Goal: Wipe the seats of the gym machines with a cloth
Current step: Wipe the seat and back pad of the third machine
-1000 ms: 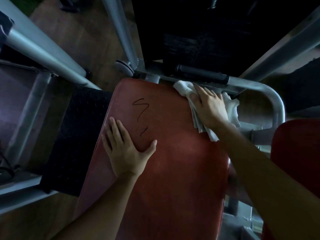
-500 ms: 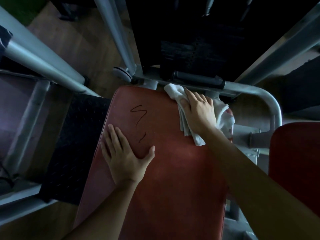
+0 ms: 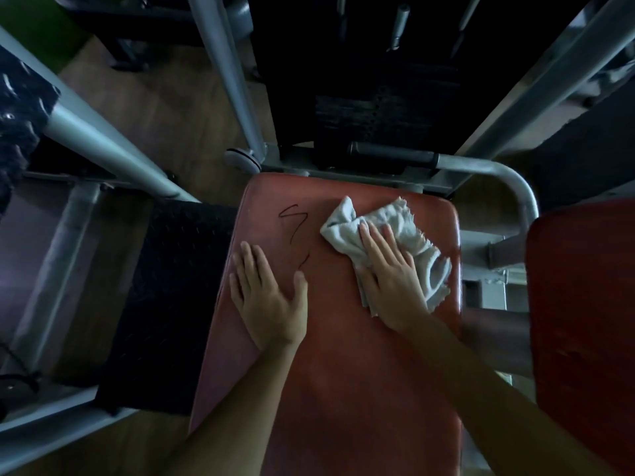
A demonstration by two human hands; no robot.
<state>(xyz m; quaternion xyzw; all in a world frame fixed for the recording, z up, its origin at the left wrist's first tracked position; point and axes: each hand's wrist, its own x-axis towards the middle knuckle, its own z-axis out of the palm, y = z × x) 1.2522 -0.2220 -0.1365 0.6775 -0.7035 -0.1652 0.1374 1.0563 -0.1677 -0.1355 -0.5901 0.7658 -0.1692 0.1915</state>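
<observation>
The right hand (image 3: 390, 280) presses flat, fingers straight, on a crumpled white cloth (image 3: 395, 242) atop the red padded vinyl seat (image 3: 336, 372); beside it, the left hand (image 3: 269, 297) rests open, holding nothing.

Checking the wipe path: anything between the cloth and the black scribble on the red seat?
Nothing visible. Only bare red seat separates the white cloth, under the right hand, from the black scribble. The left hand rests flat just below it, off the path.
</observation>
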